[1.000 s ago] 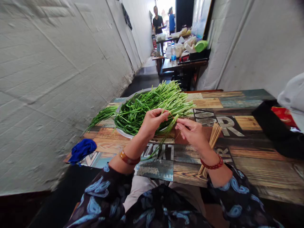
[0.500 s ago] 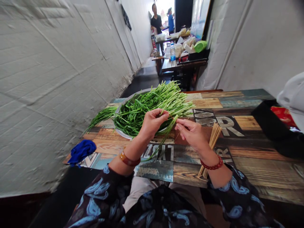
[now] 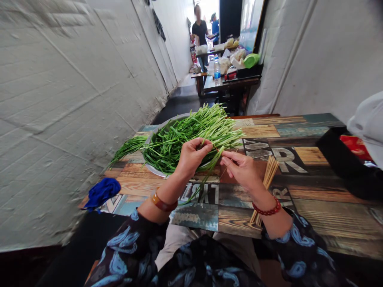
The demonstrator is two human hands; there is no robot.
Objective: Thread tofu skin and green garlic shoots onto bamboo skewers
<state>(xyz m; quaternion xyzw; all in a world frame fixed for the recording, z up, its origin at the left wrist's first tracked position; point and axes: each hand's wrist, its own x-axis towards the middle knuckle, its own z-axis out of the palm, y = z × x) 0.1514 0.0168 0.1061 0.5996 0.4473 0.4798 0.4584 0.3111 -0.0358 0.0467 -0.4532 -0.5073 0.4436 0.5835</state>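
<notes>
My left hand (image 3: 194,156) is closed in a pinch above the near rim of the bowl. A thin brown strand or stick (image 3: 216,148) runs from its fingertips to a small bunch of garlic chives (image 3: 213,162), whose leaves trail down to the table. My right hand (image 3: 239,165) pinches at the pale stem end of this bunch, and a thin skewer shows slantwise beside its fingers. Right in front lies a big metal bowl (image 3: 155,170) heaped with garlic chives (image 3: 191,133). A bundle of bamboo skewers (image 3: 268,175) lies by my right wrist, partly hidden.
A blue cloth (image 3: 103,192) lies at the left table edge, near more chives (image 3: 128,148). On the right stand a black holder (image 3: 344,163) and something white (image 3: 369,123). Further back, another table (image 3: 233,83) bears a bottle (image 3: 217,71) and bags. Two people stand beyond.
My hands stay almost in place, with only small finger movements at the bunch. The brown strand shows more clearly between them. A person in the background has shifted slightly.
</notes>
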